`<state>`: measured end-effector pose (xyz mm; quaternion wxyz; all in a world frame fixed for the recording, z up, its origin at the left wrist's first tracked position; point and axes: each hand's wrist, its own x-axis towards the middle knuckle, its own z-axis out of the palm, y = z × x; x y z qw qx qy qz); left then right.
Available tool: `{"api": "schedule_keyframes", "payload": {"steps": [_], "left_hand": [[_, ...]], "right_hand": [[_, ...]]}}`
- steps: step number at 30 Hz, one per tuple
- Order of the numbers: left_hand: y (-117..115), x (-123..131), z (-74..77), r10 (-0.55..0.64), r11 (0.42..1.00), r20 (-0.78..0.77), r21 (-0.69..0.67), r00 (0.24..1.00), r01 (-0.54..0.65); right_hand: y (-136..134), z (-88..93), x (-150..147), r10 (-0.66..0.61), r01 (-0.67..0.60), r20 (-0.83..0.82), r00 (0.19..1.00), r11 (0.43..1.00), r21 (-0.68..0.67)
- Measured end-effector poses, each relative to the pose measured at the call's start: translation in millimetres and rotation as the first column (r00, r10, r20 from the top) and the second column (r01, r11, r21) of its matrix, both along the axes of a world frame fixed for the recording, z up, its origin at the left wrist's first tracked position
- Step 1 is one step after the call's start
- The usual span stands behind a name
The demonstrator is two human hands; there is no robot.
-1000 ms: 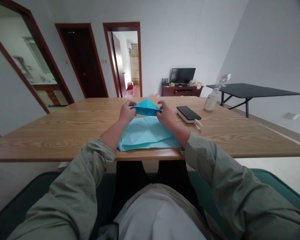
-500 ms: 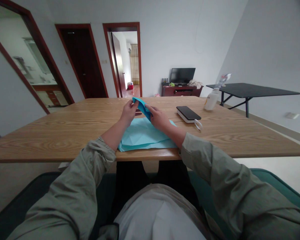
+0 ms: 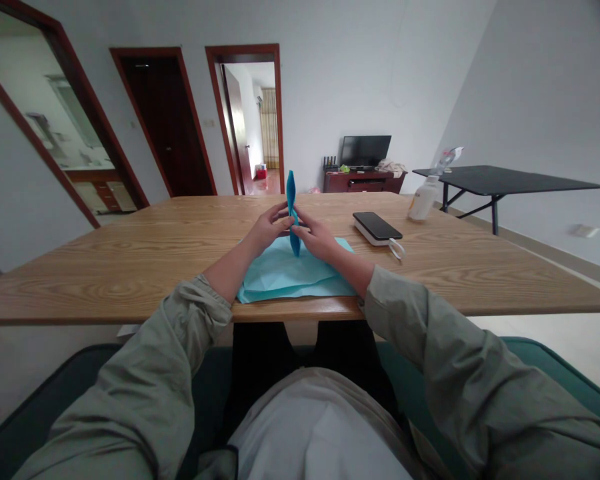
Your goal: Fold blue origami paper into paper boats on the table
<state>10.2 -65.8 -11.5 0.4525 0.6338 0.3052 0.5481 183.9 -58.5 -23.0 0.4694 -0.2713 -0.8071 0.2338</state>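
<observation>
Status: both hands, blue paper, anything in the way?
Left hand and right hand holding folded blue paper between them. Paper upright, edge-on to camera, over the pale blue sheet. Phone to the right, apart from both hands; nothing seen blocking.

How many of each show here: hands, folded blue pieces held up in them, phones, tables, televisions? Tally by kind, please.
Hands: 2 (left hand, right hand)
Held folded blue piece: 1
Phone: 1
Tables: 2 (wooden table, black table)
Television: 1
Total: 7
</observation>
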Motion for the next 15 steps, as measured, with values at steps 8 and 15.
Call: {"api": "schedule_keyframes", "payload": {"steps": [8, 15], "left_hand": [[-2.2, 3.7, 3.1, 0.049, 0.997, 0.002, -0.057, 0.999, -0.049], [14.5, -5.4, -0.8, 0.377, 0.925, 0.022, 0.040, 0.926, -0.378]], "right_hand": [[-3.9, -1.0, -0.6, -0.036, 0.016, 0.213, 0.976, 0.995, 0.096], [-2.8, 3.1, -4.1, -0.194, 0.188, 0.035, 0.980, 0.974, 0.124]]}}
